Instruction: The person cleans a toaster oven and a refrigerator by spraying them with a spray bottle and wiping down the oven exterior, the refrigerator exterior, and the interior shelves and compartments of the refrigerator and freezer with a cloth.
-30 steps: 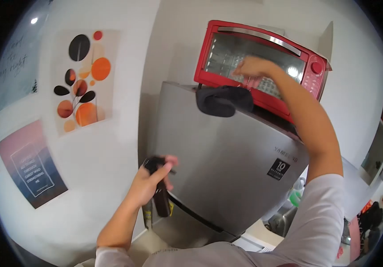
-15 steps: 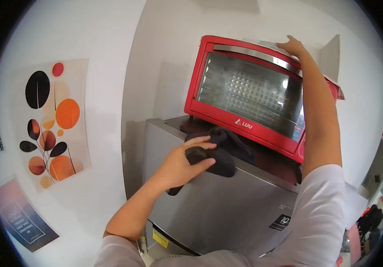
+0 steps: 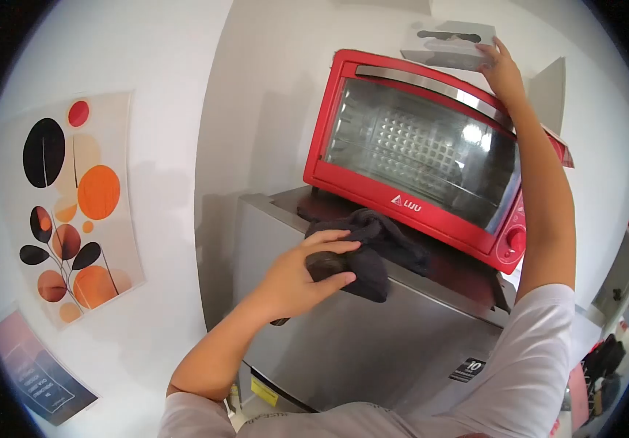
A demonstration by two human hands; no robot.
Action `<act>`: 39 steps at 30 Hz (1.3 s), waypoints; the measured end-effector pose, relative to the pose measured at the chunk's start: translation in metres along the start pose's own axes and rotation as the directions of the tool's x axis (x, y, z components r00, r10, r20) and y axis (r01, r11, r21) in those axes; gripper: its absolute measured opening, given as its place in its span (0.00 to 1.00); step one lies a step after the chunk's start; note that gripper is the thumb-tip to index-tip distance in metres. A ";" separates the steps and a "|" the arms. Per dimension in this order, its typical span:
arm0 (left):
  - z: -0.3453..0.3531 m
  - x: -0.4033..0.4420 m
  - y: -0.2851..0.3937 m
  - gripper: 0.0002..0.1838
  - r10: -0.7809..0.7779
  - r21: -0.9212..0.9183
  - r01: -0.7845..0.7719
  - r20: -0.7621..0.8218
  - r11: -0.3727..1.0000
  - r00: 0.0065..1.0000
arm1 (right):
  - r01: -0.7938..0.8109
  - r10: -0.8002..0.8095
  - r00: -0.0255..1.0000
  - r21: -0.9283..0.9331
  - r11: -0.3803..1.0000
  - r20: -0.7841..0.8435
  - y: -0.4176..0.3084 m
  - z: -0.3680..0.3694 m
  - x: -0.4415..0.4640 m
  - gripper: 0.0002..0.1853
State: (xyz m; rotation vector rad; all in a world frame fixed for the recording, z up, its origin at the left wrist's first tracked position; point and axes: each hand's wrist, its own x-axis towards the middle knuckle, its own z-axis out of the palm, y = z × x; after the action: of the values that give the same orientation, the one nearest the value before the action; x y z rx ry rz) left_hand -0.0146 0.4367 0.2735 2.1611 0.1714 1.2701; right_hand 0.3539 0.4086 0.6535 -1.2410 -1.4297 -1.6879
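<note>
My left hand (image 3: 292, 281) is curled round a dark elongated object (image 3: 323, 266), one end of which shows under the palm; its kind is unclear. Touching or just behind it, a dark cloth (image 3: 373, 237) drapes over the top edge of the grey refrigerator (image 3: 373, 343). Above and behind the red toaster oven (image 3: 409, 204), my right hand (image 3: 503, 71) grips the right edge of a grey, box-like piece (image 3: 450, 58) with a long dark slot. The thumb is partly hidden there. The oven's glass door is closed.
A pale upright panel (image 3: 548, 95) stands behind the oven's right side. Two posters, one with orange and black shapes (image 3: 73, 204), hang on the left wall. A dark board (image 3: 460, 281) lies under the oven. Various items (image 3: 603, 365) crowd the far right.
My right hand has risen, and the grey box-like piece now stands up above the oven top in its grip. My left hand stays almost in place on the dark object.
</note>
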 end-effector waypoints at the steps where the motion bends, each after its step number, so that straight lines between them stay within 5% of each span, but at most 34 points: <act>1: 0.000 0.000 0.001 0.22 -0.011 -0.009 0.011 0.013 1.000 1.000 | 0.016 -0.016 1.000 0.018 1.000 -0.006 -0.005 -0.008 -0.003 0.24; 5: -0.004 0.000 0.006 0.22 -0.064 -0.061 0.066 0.038 0.996 0.997 | 0.075 -0.065 0.995 0.147 0.986 -0.073 -0.016 -0.023 -0.015 0.23; 8: -0.001 -0.002 0.005 0.22 -0.073 -0.080 0.075 0.022 0.994 0.997 | 0.147 -0.134 0.967 0.049 0.988 -0.215 -0.016 -0.026 -0.021 0.23; 20: 0.003 -0.003 0.004 0.21 -0.020 -0.028 0.020 -0.020 0.999 1.000 | 0.300 -0.296 0.896 -0.040 0.953 -0.331 -0.034 -0.068 -0.046 0.19; 23: 0.002 -0.004 0.007 0.21 -0.073 -0.066 0.071 -0.016 0.995 0.997 | 0.152 -0.038 0.953 0.364 0.919 -0.302 -0.059 -0.083 -0.064 0.19; 27: 0.004 -0.002 0.007 0.22 -0.056 -0.004 0.056 -0.013 0.998 0.998 | -0.215 0.201 0.976 0.521 0.826 0.084 -0.057 -0.141 -0.101 0.25; 29: 0.006 -0.005 0.005 0.23 -0.054 0.010 0.054 -0.006 0.999 0.999 | -0.319 0.373 0.927 0.610 0.725 0.041 -0.094 -0.181 -0.132 0.23; 31: 0.003 -0.005 0.002 0.23 -0.033 0.072 0.033 0.007 0.997 0.999 | -0.369 0.455 0.889 0.525 0.767 -0.040 -0.143 -0.234 -0.157 0.25; 34: 0.004 -0.008 0.009 0.23 -0.149 0.089 0.148 0.015 0.985 0.989 | -0.463 0.505 0.863 0.436 0.771 0.022 -0.098 -0.304 -0.211 0.34; 35: 0.006 -0.009 0.009 0.24 -0.114 0.113 0.110 0.030 0.987 0.993 | -0.479 0.500 0.866 0.333 0.812 0.026 -0.088 -0.323 -0.233 0.30; 36: 0.006 -0.008 0.007 0.24 -0.066 0.131 0.061 0.035 0.990 0.997 | -0.525 0.491 0.850 0.394 0.754 0.194 -0.069 -0.363 -0.245 0.35; 39: 0.009 -0.004 -0.003 0.25 0.038 0.246 -0.040 0.011 0.968 0.999 | -0.762 0.761 0.645 0.146 0.631 0.075 -0.053 -0.431 -0.315 0.39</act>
State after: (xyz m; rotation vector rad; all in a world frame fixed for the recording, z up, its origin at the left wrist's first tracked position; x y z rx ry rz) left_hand -0.0087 0.4328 0.2655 2.3882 0.2997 1.3236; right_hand 0.3110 -0.0318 0.3509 -1.4672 -0.8023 -0.9435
